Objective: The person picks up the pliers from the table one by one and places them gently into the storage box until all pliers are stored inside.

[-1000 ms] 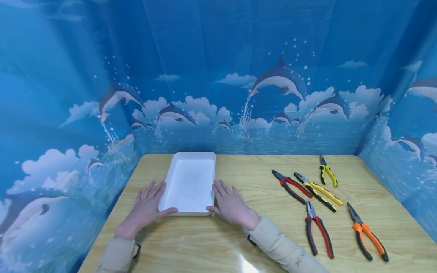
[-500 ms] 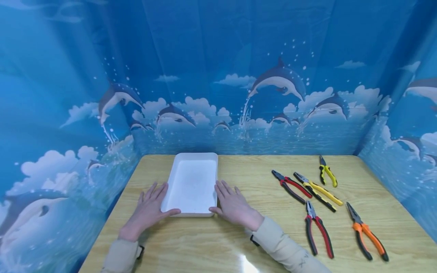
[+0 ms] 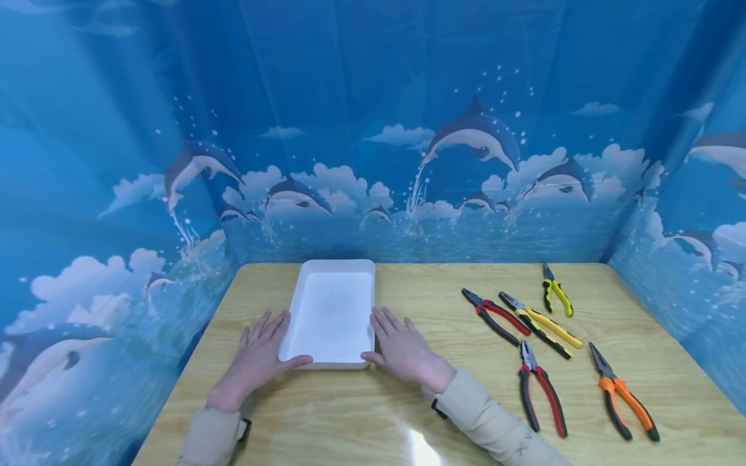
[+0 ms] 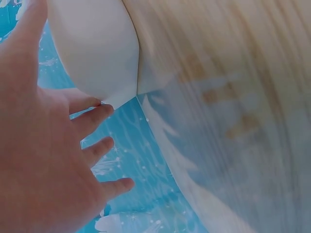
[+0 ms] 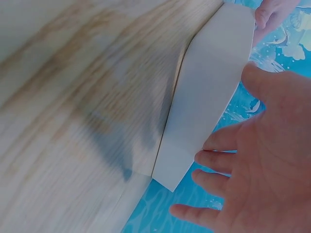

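Observation:
A white rectangular tray [image 3: 333, 317] lies on the wooden table toward the left, with nothing in it. My left hand [image 3: 256, 356] rests along its left side, fingers extended and thumb across the near left corner. On the opposite side my right hand [image 3: 405, 346] touches the tray's right wall with straight fingers, its thumb at the near right corner. From the left wrist, the fingertips [image 4: 107, 110] show right at the tray's outer wall [image 4: 97, 43]. The right wrist view has the thumb and fingers of that hand spread along the tray wall [image 5: 204, 97].
Several pliers lie on the right of the table [image 3: 466, 401]: red-black pliers [image 3: 495, 316], yellow-black pliers [image 3: 539, 323], small yellow pliers [image 3: 557, 291], a second red-black pair [image 3: 542, 388] and orange-black pliers [image 3: 623, 391]. A blue dolphin-print curtain [image 3: 373, 129] stands behind and at both sides.
The tray has slid a little to the right across the table, and both hands have moved along with it. The pliers lie as before; the head view has shifted slightly.

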Action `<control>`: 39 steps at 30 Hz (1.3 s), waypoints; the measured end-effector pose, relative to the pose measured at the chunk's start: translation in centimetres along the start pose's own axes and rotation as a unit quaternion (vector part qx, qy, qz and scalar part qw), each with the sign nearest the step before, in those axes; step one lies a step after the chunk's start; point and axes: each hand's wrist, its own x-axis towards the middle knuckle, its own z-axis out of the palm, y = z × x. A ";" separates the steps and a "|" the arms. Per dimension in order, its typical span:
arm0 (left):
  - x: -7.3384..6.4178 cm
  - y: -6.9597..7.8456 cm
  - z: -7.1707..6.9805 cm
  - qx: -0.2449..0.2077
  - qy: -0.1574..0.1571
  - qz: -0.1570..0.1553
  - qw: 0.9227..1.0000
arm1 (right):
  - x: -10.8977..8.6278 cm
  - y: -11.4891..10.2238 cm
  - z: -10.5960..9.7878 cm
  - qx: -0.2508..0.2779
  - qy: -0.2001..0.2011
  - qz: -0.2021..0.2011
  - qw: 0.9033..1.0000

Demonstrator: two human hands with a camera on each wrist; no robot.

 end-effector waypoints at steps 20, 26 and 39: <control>0.2 1.0 0.5 -0.004 -0.005 0.000 1.000 | -0.8 1.0 0.0 0.023 -0.004 0.004 1.000; 0.3 1.3 0.7 -0.002 -0.003 0.004 1.000 | -1.0 1.2 -0.1 0.027 -0.006 0.011 1.000; 0.4 2.5 1.0 -0.001 -0.012 -0.005 1.000 | -1.5 2.0 0.0 0.029 -0.003 0.016 0.999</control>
